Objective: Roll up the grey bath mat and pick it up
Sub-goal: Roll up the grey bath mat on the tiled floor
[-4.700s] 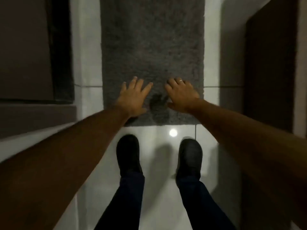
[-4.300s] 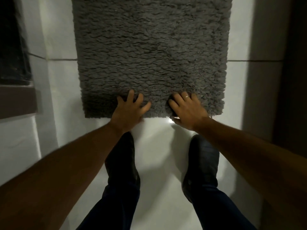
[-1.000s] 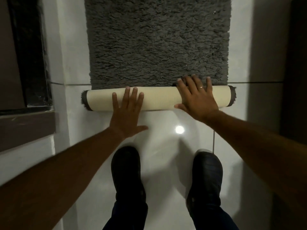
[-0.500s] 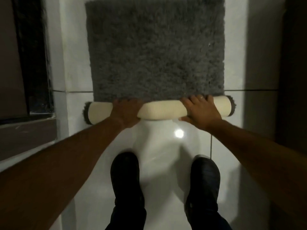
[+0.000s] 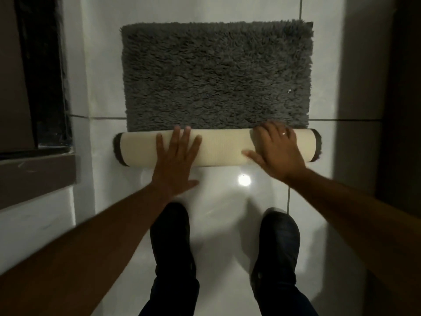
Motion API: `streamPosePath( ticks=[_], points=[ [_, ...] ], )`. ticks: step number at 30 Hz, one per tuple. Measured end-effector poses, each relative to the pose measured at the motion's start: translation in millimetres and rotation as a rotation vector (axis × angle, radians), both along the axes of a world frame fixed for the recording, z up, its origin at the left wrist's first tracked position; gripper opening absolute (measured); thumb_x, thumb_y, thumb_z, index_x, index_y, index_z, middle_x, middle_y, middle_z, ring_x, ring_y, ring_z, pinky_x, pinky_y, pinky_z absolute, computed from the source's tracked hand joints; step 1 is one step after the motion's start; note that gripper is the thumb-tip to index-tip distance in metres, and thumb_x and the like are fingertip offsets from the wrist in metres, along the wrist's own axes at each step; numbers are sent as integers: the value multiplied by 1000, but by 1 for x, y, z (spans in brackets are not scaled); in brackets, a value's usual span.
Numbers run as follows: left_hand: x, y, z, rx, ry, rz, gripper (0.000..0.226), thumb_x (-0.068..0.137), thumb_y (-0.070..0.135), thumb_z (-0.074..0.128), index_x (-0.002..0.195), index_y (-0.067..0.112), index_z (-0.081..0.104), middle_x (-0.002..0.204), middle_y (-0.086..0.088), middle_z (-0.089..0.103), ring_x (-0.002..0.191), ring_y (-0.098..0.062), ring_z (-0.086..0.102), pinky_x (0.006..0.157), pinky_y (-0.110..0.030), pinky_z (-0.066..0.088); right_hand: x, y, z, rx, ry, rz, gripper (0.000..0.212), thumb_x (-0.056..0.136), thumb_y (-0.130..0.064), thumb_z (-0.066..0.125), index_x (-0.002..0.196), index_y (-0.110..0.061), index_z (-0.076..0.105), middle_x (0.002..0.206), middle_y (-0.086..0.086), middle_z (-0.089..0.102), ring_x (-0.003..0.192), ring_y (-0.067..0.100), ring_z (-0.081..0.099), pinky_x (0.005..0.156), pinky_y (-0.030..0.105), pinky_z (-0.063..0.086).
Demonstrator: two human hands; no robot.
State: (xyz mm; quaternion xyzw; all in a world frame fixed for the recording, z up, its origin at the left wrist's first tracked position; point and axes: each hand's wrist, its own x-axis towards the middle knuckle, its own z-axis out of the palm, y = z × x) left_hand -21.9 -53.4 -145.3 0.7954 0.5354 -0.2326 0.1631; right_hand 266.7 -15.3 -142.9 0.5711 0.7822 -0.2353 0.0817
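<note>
White floor tiles [image 5: 102, 87] under one grey bath mat [image 5: 216, 76]; my left hand [image 5: 175, 163] and right hand [image 5: 276, 151] press flat, unclenched, on its rolled near end.

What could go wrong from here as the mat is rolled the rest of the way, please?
The left hand and right hand lie flat on the cream roll, not gripping, so it may spring loose. The roll's ends jut past the flat grey bath mat, hinting it could wind unevenly. The glossy floor may let the mat slide.

Single head-worn view, looking steeply down, close above white floor [image 5: 223, 201]
</note>
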Motion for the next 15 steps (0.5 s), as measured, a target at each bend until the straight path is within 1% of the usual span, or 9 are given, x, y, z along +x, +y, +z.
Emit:
streamPosePath(
  ticks=[2,3,4,6,8,9,11,12,15],
  points=[
    [1,35,-7,30,39,20,137,59,74,73,157,20,-7,166,-19,-4,150,-43,-5,111,-75,0,-5,-15,-1,16,-63,102,100,84,-79,42,155,-11,24,161,20,25,150,38,17,118,66,11],
    [2,49,-8,38,53,21,138,57,74,75,157,21,-4,166,-18,-2,150,-43,-2,110,-75,0,-7,-14,-4,22,-103,126,106,82,-77,49,157,-10,17,164,21,18,152,39,11,118,68,6],
    [3,58,-7,28,81,32,137,56,72,77,157,21,-1,165,-18,3,150,-42,3,109,-75,3,-10,-5,-5,32,-142,124,109,80,-72,58,158,-9,15,163,23,17,151,41,10,117,69,4],
    [5,63,-4,27,111,94,123,62,63,80,156,20,13,158,-20,25,144,-41,24,109,-75,15,-17,15,-5,25,-210,89,106,76,-61,71,155,-9,22,157,25,31,146,43,24,116,70,8],
    [6,62,-4,76,86,125,100,69,51,79,150,19,29,142,-19,48,130,-38,43,107,-72,27,-22,28,-5,40,-238,99,96,74,-55,76,147,-10,34,141,23,48,132,42,42,112,68,23],
    [5,63,-3,82,70,124,91,71,48,78,146,20,35,136,-17,54,125,-37,48,105,-70,30,-23,31,-5,45,-233,115,90,74,-54,77,142,-11,38,135,21,53,125,40,48,109,65,29],
    [2,66,2,5,27,115,81,71,46,77,139,22,41,131,-14,58,122,-36,52,104,-68,34,-16,25,-1,11,-189,128,81,74,-55,77,136,-14,44,129,17,58,118,37,53,105,59,36],
    [0,65,4,-66,18,101,79,72,48,76,138,23,41,132,-13,58,122,-35,53,104,-67,35,-12,21,0,-34,-152,131,79,73,-57,76,134,-16,46,129,16,59,118,36,53,104,56,37],
    [-1,56,11,-386,56,69,87,73,54,74,146,29,32,141,-10,51,128,-35,48,108,-65,33,-5,3,5,-263,-80,149,82,72,-68,70,136,-23,44,135,10,58,123,32,53,109,55,32]
  ],
)
